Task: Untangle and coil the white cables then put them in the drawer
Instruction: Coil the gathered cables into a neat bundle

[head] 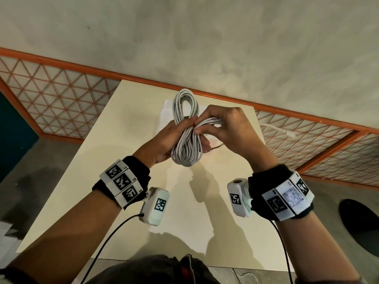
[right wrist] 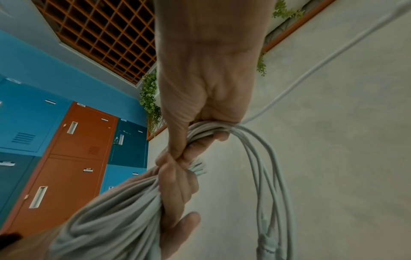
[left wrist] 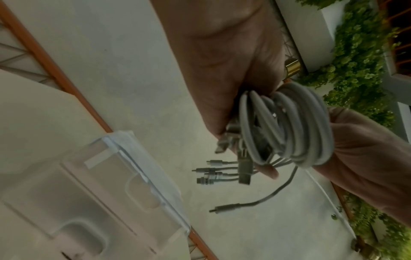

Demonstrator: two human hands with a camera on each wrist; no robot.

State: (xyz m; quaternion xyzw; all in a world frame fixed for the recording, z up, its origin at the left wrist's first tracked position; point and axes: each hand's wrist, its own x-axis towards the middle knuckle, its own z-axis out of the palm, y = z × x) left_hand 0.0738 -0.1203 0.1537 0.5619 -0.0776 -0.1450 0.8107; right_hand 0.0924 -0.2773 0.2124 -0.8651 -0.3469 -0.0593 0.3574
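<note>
A coil of white cables (head: pixel 185 128) hangs in the air over the cream table (head: pixel 123 160). My left hand (head: pixel 174 136) grips the coil round its middle. My right hand (head: pixel 219 124) holds a bundle of strands (right wrist: pixel 211 128) drawn sideways across that middle. Several plug ends (left wrist: pixel 213 173) dangle below the coil (left wrist: pixel 289 126) in the left wrist view. A translucent plastic drawer (left wrist: pixel 100 184) stands on the table's far side, mostly hidden behind the coil in the head view (head: pixel 164 117).
Another white cable (head: pixel 276 129) lies off the table's far right corner on the orange lattice panel (head: pixel 61 99). A dark round object (head: pixel 361 222) sits on the floor at the right. Blue and orange lockers (right wrist: pixel 73 158) stand to one side.
</note>
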